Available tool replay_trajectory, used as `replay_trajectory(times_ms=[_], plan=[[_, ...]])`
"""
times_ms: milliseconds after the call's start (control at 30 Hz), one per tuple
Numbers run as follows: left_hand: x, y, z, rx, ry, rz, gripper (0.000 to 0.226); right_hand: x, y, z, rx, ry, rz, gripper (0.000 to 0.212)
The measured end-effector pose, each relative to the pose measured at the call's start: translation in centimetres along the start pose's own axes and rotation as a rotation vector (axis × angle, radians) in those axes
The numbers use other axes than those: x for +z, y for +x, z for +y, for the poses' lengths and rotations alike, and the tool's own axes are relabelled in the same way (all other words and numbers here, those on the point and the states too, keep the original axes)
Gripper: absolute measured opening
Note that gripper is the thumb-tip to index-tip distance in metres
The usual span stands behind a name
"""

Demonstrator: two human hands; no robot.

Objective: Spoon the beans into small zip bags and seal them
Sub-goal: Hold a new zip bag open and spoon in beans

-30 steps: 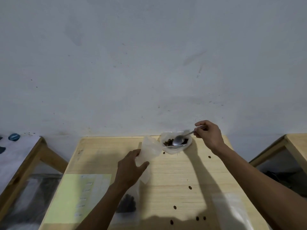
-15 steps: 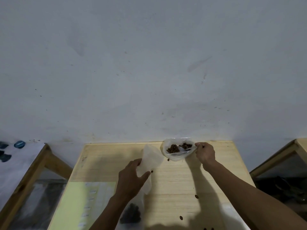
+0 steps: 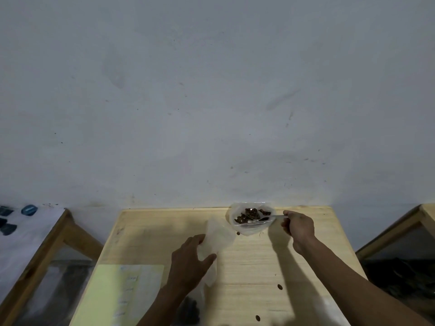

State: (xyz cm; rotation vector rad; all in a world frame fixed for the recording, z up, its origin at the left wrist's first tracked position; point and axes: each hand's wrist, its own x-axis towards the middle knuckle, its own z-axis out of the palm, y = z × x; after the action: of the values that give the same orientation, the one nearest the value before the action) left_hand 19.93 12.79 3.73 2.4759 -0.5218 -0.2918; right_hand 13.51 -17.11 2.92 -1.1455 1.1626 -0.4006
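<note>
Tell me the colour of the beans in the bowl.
Dark brown beans, seen in the head view.

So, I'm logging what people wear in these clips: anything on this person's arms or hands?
Nothing shows: the left hand and the right hand are bare, with no gloves. No rings, watch or bands can be made out in the dim light. Both forearms are uncovered as far as the frame's lower edge, with no sleeve in view.
</note>
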Motion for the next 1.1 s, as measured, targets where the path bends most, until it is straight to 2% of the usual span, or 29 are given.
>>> replay_trajectory(times_ms=[233, 467, 800, 967, 1100], plan=[[1.0, 1.7, 1.5, 0.066, 0.103, -0.056, 0.064, -1.7, -3.2, -3.6, -0.178, -0.006, -0.018, 0.025], [1.2, 3.2, 3.4, 0.095, 0.223, -0.070, 0.064, -2.3, -6.5, -5.2, -0.279, -0.063, -0.122, 0.024], [1.2, 3.6, 4.2, 0.119, 0.196, -0.051, 0.062, -1.5, -8.7, -4.2, -0.585, -0.309, -0.254, 0.021], [1.0, 3.5, 3.9, 0.111, 0.157, -0.026, 0.058, -0.9, -9.6, -4.3, -0.725, -0.350, -0.323, 0.023], [0.9, 3.6, 3.7, 0.091, 0.117, -0.007, 0.058, -0.6, -9.6, -5.0, -0.759, -0.333, -0.315, 0.022]])
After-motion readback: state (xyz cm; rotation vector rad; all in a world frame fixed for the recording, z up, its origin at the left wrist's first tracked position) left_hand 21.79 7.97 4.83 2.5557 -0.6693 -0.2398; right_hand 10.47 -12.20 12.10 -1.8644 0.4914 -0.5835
